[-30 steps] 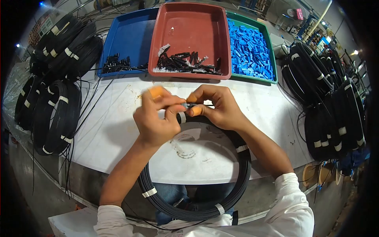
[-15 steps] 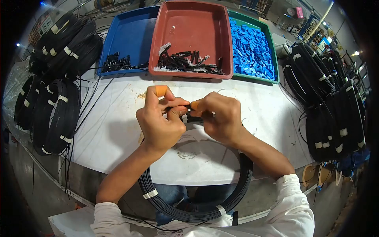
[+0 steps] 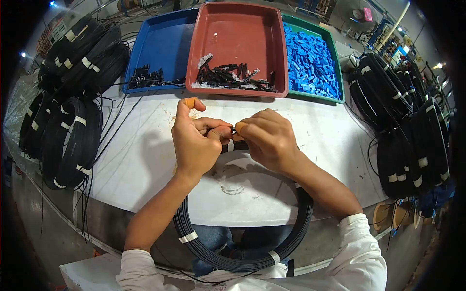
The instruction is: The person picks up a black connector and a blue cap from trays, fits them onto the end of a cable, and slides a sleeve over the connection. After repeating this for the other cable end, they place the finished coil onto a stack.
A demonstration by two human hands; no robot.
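Note:
My left hand pinches a thin black piece, apparently the end of a cable, between thumb and fingers; one finger with orange tape is raised. My right hand, also with orange tape on a finger, meets it fingertip to fingertip and pinches the same spot. The fingers cover most of what is held, so its exact shape is hidden. Beneath both hands lies a coil of black cable, bound with white tape, partly on the white table and hanging over its front edge toward my lap.
At the back stand a blue tray with small black parts, a red tray with black strips and clear bits, and a green tray full of blue pieces. Taped cable coils stack at left and right.
My left hand has shifted slightly right, its wrist turned more upright. The right hand has turned a little, its fingers staying at the pinched spot. The view has moved slightly.

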